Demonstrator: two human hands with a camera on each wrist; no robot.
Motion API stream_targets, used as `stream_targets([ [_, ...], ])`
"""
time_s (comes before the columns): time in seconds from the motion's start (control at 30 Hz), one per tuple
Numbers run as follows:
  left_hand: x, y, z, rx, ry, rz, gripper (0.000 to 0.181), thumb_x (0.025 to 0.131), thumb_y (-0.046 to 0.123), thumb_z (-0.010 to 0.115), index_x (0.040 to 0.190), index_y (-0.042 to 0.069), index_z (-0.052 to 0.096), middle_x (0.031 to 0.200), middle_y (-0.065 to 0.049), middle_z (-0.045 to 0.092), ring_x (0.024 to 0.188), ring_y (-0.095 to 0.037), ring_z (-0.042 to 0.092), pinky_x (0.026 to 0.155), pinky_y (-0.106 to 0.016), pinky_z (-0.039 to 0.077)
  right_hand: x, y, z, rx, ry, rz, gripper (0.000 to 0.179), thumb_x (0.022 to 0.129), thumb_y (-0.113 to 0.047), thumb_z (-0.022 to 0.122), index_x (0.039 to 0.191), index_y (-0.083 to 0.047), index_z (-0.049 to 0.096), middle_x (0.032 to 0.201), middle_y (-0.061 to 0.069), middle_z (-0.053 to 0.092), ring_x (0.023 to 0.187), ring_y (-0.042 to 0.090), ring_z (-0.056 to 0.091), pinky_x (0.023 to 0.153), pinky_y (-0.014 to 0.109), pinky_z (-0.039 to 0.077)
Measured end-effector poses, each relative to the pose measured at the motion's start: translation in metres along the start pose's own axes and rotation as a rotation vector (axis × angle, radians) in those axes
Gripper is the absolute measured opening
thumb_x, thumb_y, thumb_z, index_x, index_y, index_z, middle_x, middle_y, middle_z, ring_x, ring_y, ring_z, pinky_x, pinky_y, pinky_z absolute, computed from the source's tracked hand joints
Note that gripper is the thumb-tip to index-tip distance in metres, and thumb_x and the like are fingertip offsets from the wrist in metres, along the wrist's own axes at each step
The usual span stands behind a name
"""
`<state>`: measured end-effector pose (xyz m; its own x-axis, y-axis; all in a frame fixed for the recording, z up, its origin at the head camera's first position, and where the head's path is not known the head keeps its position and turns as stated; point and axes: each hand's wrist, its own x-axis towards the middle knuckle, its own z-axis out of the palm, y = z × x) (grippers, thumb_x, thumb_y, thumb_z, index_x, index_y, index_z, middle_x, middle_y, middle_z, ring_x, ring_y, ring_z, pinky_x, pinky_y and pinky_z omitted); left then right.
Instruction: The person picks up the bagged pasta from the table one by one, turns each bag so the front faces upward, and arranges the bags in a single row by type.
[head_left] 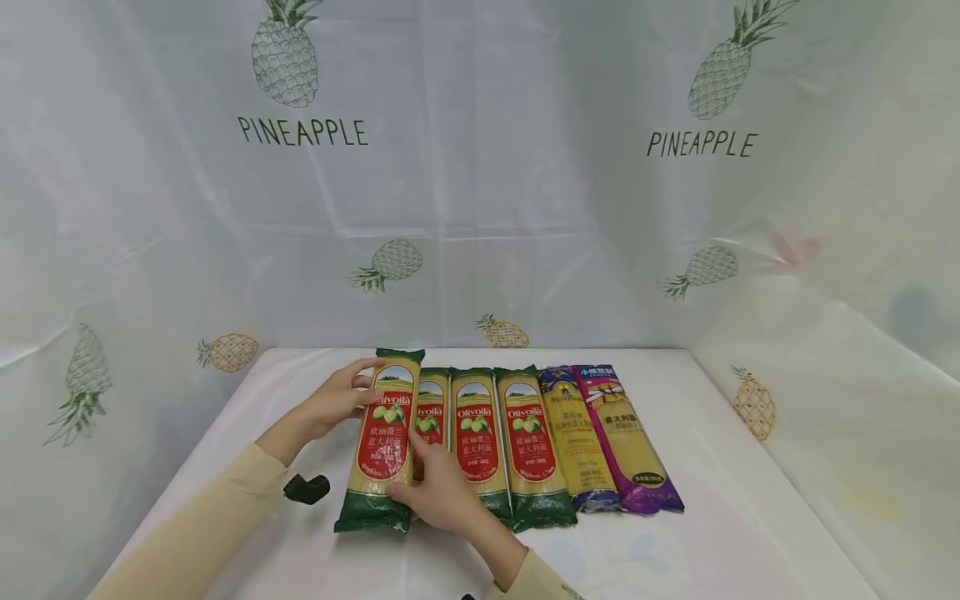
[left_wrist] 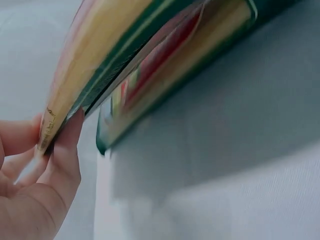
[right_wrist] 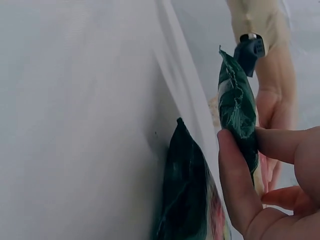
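Observation:
Both hands hold one green-ended spaghetti packet (head_left: 387,425) with a red label, raised above the table at the left end of a row. My left hand (head_left: 335,402) grips its upper left edge; in the left wrist view the thumb and fingers of that hand (left_wrist: 45,185) pinch the packet (left_wrist: 95,55) from both faces. Lower down, my right hand (head_left: 442,487) grips the right edge, and in the right wrist view its fingers pinch the green end (right_wrist: 237,107). Just right of it lies a matching packet (head_left: 432,400), partly hidden by the held one and the right hand.
Two more matching packets, one in the middle (head_left: 477,433) and one beside it (head_left: 531,442), lie side by side on the white table (head_left: 720,467). Right of them are a yellow-and-blue packet (head_left: 577,433) and a purple one (head_left: 626,433). A pineapple-print curtain (head_left: 495,183) hangs behind.

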<state>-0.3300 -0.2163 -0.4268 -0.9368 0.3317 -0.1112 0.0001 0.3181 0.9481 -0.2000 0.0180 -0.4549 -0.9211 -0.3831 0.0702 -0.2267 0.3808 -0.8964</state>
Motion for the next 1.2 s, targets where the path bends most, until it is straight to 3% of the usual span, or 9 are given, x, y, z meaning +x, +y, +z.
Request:
stream_targets([
  [0.17,0.001,-0.010,-0.017,0.023,-0.013,-0.010,0.071,0.108,0.015,0.063,0.169,0.013,0.026,0.138,-0.024,0.061,0.107,-0.024,0.072,0.089,-0.041,0.061,0.012,-0.008,0.017,-0.126,0.038,0.007,0.088,0.091,-0.030,0.086,0.162,-0.001,0.042,0.134,0.014,0.064,0.105,0.013,0.062,0.083,0.027,0.058],
  [0.3,0.000,-0.017,-0.024,0.020,-0.008,-0.036,0.071,0.108,0.012,0.062,0.169,0.011,0.025,0.137,-0.026,0.060,0.107,-0.025,0.071,0.089,-0.041,0.061,0.021,-0.009,0.028,-0.190,0.055,0.007,0.085,0.091,-0.029,0.087,0.160,0.000,0.045,0.133,0.016,0.065,0.111,0.016,0.060,0.094,0.031,0.054],
  [0.4,-0.001,-0.024,-0.028,0.022,-0.004,-0.067,0.071,0.107,0.010,0.061,0.168,0.008,0.024,0.136,-0.027,0.060,0.108,-0.026,0.070,0.089,-0.041,0.060,0.025,-0.009,0.034,-0.209,0.051,0.021,0.082,0.092,-0.029,0.086,0.158,-0.001,0.048,0.130,0.015,0.066,0.101,0.011,0.058,0.087,0.028,0.054],
  [0.47,-0.001,-0.029,-0.029,0.031,-0.003,-0.089,0.071,0.107,0.010,0.060,0.168,0.007,0.024,0.136,-0.027,0.060,0.109,-0.026,0.069,0.089,-0.041,0.060,0.027,-0.010,0.037,-0.198,0.037,0.039,0.080,0.092,-0.028,0.086,0.158,0.000,0.049,0.127,0.016,0.065,0.085,0.011,0.063,0.077,0.025,0.055],
  [0.57,0.002,-0.035,-0.029,0.031,-0.004,-0.114,0.071,0.107,0.010,0.061,0.168,0.007,0.025,0.135,-0.026,0.061,0.110,-0.026,0.069,0.090,-0.042,0.060,0.028,-0.010,0.041,-0.222,0.036,0.057,0.078,0.093,-0.029,0.086,0.156,0.000,0.051,0.126,0.016,0.066,0.081,0.010,0.062,0.075,0.024,0.054],
  [0.7,0.008,-0.039,-0.029,0.027,0.000,-0.124,0.069,0.107,0.010,0.061,0.167,0.009,0.027,0.133,-0.024,0.063,0.111,-0.027,0.069,0.089,-0.041,0.060,0.031,-0.011,0.044,-0.284,0.060,0.065,0.077,0.092,-0.030,0.087,0.154,0.000,0.054,0.122,0.013,0.067,0.095,0.011,0.057,0.085,0.026,0.052],
  [0.8,0.010,-0.040,-0.028,0.033,0.005,-0.129,0.069,0.107,0.009,0.061,0.167,0.010,0.028,0.131,-0.024,0.063,0.110,-0.028,0.069,0.088,-0.041,0.060,0.032,-0.010,0.046,-0.301,0.065,0.072,0.077,0.091,-0.031,0.087,0.154,-0.002,0.054,0.119,0.011,0.067,0.097,0.013,0.058,0.086,0.027,0.053],
  [1.03,0.008,-0.043,-0.024,0.136,0.026,-0.127,0.068,0.107,0.010,0.061,0.166,0.005,0.028,0.130,-0.026,0.064,0.104,-0.027,0.070,0.086,-0.041,0.062,0.034,-0.007,0.051,-0.419,0.061,0.057,0.076,0.091,-0.036,0.086,0.154,-0.005,0.056,0.130,0.012,0.067,0.113,0.019,0.063,0.094,0.034,0.056],
  [1.2,0.007,-0.039,-0.018,0.240,0.080,-0.128,0.068,0.104,0.010,0.062,0.165,0.006,0.033,0.127,-0.024,0.064,0.105,-0.028,0.069,0.087,-0.042,0.058,0.034,-0.007,0.052,-0.412,0.072,0.065,0.077,0.091,-0.037,0.087,0.154,-0.007,0.057,0.129,0.012,0.066,0.111,0.019,0.062,0.093,0.035,0.056],
])
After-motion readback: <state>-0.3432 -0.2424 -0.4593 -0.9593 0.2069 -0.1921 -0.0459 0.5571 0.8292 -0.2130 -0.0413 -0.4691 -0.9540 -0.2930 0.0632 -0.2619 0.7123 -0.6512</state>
